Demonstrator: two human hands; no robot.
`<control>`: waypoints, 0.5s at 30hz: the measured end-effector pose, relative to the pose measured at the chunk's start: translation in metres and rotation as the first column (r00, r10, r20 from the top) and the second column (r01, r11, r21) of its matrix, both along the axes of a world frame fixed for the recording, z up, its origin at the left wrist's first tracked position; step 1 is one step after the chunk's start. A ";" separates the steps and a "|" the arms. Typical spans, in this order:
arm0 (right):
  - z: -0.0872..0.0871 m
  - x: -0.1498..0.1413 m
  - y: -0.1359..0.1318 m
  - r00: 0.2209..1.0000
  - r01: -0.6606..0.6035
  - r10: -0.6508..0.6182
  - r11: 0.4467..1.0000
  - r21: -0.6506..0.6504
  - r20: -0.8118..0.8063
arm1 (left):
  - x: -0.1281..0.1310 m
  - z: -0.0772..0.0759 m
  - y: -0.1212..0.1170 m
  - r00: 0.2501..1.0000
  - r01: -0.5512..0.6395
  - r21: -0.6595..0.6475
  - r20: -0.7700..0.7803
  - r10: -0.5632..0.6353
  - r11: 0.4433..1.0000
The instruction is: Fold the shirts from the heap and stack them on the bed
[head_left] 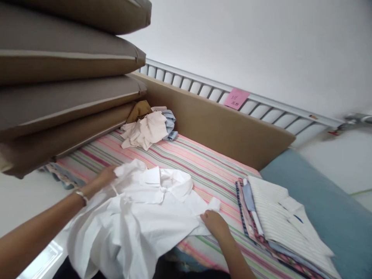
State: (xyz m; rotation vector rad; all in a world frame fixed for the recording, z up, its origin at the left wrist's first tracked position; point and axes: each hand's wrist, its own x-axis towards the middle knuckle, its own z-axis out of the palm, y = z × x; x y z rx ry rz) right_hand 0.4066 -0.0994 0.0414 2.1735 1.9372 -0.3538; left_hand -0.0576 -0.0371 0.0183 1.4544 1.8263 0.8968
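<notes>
A white collared shirt (157,217) lies partly on the striped cloth, its collar facing away from me and its lower part hanging over the near edge in loose folds. My left hand (107,176), with a bracelet at the wrist, is closed on the shirt's left side and slightly blurred. On the other side, my right hand (214,223) pinches the shirt near the sleeve. A stack of folded clothes (279,217) lies to the right of my right hand, a white striped shirt on top.
Thick brown cushions (69,66) are piled at the left. A crumpled heap of clothes (148,130) sits at the back on the striped cloth (203,170). Behind stand a brown board (215,120) and a radiator (200,83) bearing a pink note (236,98). Blue-grey padding (316,190) lies at the right.
</notes>
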 end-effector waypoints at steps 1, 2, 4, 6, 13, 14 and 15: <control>0.003 0.004 0.003 1.000 0.018 -0.018 1.000 0.002 -0.007 | -0.016 0.006 0.005 0.997 -0.076 -0.017 -0.022 0.075 0.997; 0.005 0.005 0.007 0.999 0.035 -0.035 0.999 0.010 -0.012 | -0.029 0.012 0.010 0.986 -0.158 -0.016 -0.059 0.156 0.987; 0.007 -0.001 0.018 0.997 0.067 -0.064 0.995 0.068 -0.047 | -0.042 0.027 0.018 0.932 -0.321 0.062 -0.154 0.327 0.945; 0.004 -0.012 0.030 0.991 0.067 -0.046 0.983 0.173 -0.123 | -0.037 0.040 0.028 0.890 -0.322 0.205 -0.266 0.369 0.924; -0.029 -0.024 0.061 0.973 0.111 -0.055 0.963 0.245 -0.222 | 0.056 0.029 0.077 0.791 0.360 0.055 -0.548 -0.273 0.931; -0.032 -0.022 0.063 0.967 0.139 -0.084 0.965 0.224 -0.240 | 0.067 0.024 0.084 0.766 0.396 0.015 -0.556 -0.321 0.918; -0.033 -0.020 0.065 0.959 0.165 -0.110 0.966 0.198 -0.260 | 0.076 0.020 0.089 0.743 0.426 -0.027 -0.560 -0.367 0.904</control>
